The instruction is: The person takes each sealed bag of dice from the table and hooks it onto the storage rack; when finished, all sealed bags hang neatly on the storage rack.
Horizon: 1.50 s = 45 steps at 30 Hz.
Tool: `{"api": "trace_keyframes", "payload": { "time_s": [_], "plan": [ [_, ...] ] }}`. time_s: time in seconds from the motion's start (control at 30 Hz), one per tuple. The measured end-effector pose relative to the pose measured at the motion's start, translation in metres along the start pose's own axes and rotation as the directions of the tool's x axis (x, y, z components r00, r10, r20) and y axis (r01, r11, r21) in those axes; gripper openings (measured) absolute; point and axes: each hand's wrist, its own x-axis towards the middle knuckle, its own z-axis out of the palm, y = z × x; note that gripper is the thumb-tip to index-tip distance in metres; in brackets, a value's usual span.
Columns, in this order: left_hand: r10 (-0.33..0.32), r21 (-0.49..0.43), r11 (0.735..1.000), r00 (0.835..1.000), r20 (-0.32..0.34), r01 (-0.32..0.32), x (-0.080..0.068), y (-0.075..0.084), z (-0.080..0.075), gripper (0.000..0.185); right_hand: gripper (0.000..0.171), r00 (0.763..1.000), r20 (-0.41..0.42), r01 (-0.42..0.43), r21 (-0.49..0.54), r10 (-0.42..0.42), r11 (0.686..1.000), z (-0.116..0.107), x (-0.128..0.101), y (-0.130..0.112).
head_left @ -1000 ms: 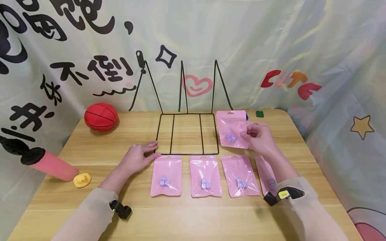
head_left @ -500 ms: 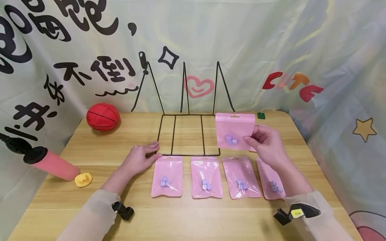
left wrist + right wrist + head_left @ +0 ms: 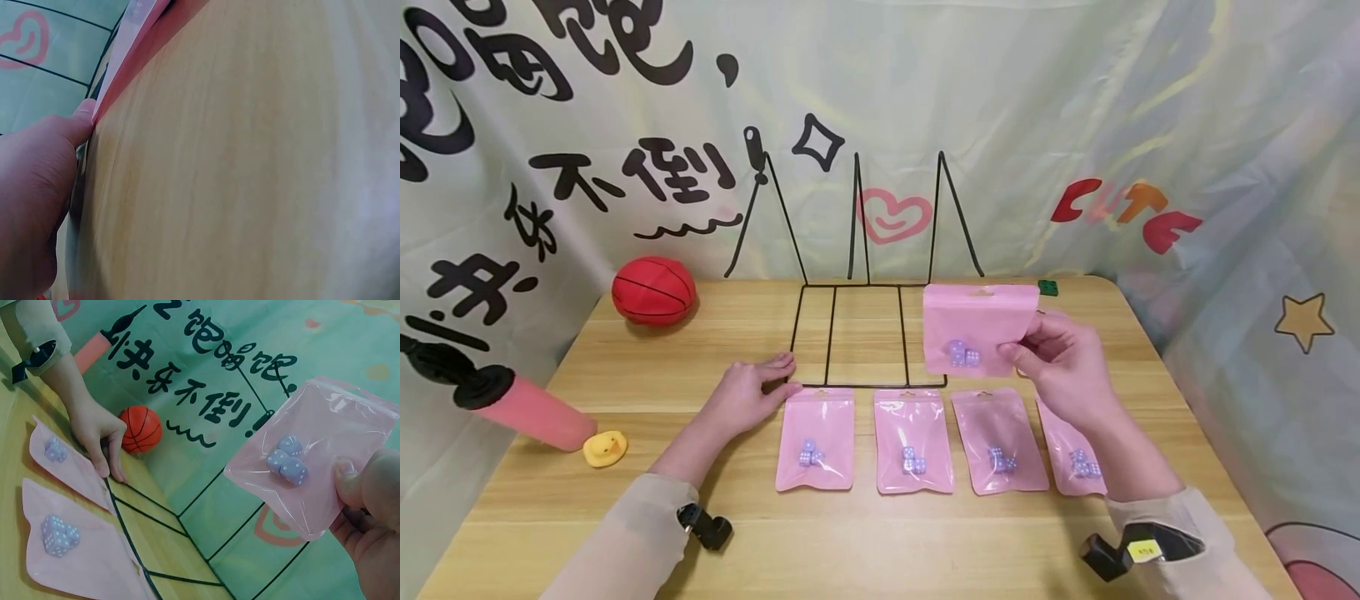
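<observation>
My right hand (image 3: 1071, 362) pinches a pink zip bag (image 3: 973, 321) by its right edge, thumb in front. The bag is raised over the right side of a black wire rack (image 3: 829, 337), its hang-hole strip up. Three lilac dice (image 3: 289, 461) show through its front in the right wrist view. My left hand (image 3: 751, 392) rests at the rack's front left corner, thumb and fingers touching the wire. Several similar bags lie in a row before the rack, the leftmost bag (image 3: 815, 433) beside my left thumb (image 3: 84, 115). The rightmost bag (image 3: 1071, 446) is partly hidden by my right forearm.
On the left are a red basketball-patterned ball (image 3: 653, 291), a pink bottle (image 3: 538, 410) with a black top and a yellow duck (image 3: 605, 448). A green block (image 3: 1048, 287) sits at the back right. The rack's tall wire prongs (image 3: 934, 217) stand before the printed curtain (image 3: 1015, 100).
My right hand has shifted a little right and toward me, then slightly back left, and the held bag has turned to face me more squarely. My left hand stays at the rack corner.
</observation>
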Motion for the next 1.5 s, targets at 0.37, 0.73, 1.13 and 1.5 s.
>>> {"api": "trace_keyframes", "payload": {
  "time_s": [0.37,0.73,1.13,1.5],
  "plan": [
    [-0.023,-0.006,1.000,1.000,0.010,0.023,0.002,0.001,-0.001,0.049,0.007,0.999,-0.011,-0.040,-0.038,0.040,0.998,-0.003,0.010,-0.008],
    [-0.018,-0.007,1.000,1.000,-0.005,0.018,0.000,0.001,0.000,0.048,0.012,0.997,-0.033,-0.074,-0.058,0.072,0.996,0.002,0.022,0.004],
    [-0.010,-0.012,1.000,1.000,-0.017,0.010,-0.003,0.001,0.001,0.047,0.017,0.994,-0.062,-0.087,0.050,0.090,0.995,0.014,0.045,0.010],
    [-0.006,-0.025,1.000,1.000,-0.022,0.005,-0.001,0.002,0.001,0.048,0.007,0.990,-0.092,-0.105,0.057,0.110,0.993,0.017,0.075,0.019]
  ]
}}
